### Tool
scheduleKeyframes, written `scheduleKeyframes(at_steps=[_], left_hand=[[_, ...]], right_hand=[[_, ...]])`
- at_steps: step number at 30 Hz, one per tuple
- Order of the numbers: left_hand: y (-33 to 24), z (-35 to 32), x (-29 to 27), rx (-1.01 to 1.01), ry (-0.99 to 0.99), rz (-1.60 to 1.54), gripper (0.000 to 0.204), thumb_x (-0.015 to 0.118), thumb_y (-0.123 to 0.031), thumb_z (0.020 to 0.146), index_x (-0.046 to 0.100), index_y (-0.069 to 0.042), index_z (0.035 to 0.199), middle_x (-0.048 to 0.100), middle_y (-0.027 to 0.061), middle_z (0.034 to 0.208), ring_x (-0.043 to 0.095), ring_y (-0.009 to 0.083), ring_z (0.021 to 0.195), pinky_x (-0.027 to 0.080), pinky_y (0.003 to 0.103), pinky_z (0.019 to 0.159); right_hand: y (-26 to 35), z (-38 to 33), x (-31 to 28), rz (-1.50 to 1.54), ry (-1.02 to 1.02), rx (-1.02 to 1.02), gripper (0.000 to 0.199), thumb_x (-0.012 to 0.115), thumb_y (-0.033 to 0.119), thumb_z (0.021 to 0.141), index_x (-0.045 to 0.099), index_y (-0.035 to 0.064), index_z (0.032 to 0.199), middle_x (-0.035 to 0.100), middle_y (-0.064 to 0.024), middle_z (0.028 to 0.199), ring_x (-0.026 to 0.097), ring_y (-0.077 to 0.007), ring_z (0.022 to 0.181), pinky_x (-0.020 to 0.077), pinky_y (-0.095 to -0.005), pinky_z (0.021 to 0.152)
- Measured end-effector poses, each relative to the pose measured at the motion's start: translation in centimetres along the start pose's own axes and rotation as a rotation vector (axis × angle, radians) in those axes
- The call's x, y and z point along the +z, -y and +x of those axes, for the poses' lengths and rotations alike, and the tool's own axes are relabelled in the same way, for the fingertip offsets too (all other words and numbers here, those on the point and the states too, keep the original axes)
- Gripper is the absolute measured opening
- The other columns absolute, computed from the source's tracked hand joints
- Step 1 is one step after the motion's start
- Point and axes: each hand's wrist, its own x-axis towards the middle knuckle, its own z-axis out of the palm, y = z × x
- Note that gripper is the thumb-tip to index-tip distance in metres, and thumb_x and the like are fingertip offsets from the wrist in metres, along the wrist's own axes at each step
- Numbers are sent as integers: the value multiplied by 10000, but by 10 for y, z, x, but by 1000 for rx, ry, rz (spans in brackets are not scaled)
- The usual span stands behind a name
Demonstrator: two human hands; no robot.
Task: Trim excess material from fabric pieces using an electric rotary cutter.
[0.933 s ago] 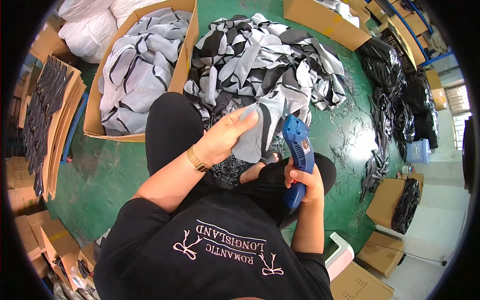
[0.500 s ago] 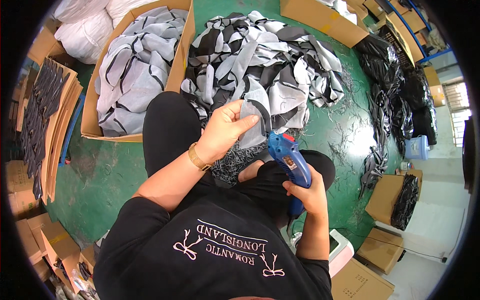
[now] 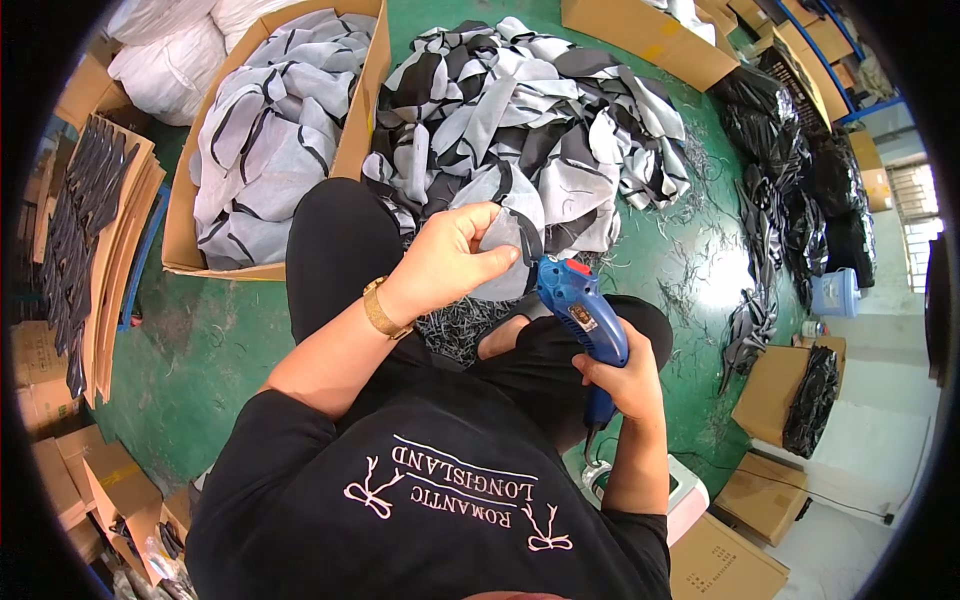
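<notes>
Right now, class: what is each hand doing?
Left hand: closed, pinching a grey fabric piece.
Right hand: closed around a blue handheld tool.

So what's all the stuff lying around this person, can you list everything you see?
Fabric piece: one, grey with black edge, pinched in the left hand.
Electric cutter: one, blue with a red button, in the right hand, tip beside the fabric piece.
Loose pile of fabric pieces: many, grey, black and white, on the green floor ahead.
Open cardboard box: one, brown, filled with grey pieces, front left.
Black trimmings: a heap, between the knees.
Cardboard sheets with dark pieces: a stack, far left.
White sacks: two, upper left.
Black bags: several, right.
Left hand: gold bracelet at the wrist.
Right hand: wrapped around the cutter's handle.
</notes>
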Motion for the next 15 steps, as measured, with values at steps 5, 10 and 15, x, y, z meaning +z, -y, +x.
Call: scheduleKeyframes(at_steps=[5, 10, 15], left_hand=[[-20, -1, 0, -46, 67, -15, 151, 644, -71, 802, 508, -23, 756, 380, -81, 660, 323, 1, 604, 293, 209, 491], [-20, -2, -5, -48, 116, 99, 142, 637, -63, 782, 509, -3, 768, 388, -61, 659, 343, 14, 620, 324, 226, 512], [-38, -3, -4, 61, 170, 241, 169, 633, -69, 745, 537, 23, 848, 411, 21, 631, 346, 51, 596, 347, 267, 510]], right_hand=[[-6, 1, -4, -17, 9, -21, 362, 725, 28, 687, 587, -29, 1016, 581, -27, 730, 559, -100, 583, 459, -253, 533], [-7, 3, -7, -28, 49, -34, 408, 722, -1, 691, 576, -48, 1069, 581, -31, 760, 560, -99, 587, 471, -247, 519], [-2, 4, -12, 75, 113, 35, 368, 729, -2, 678, 581, -35, 1013, 587, -45, 748, 563, -115, 582, 469, -255, 521]])
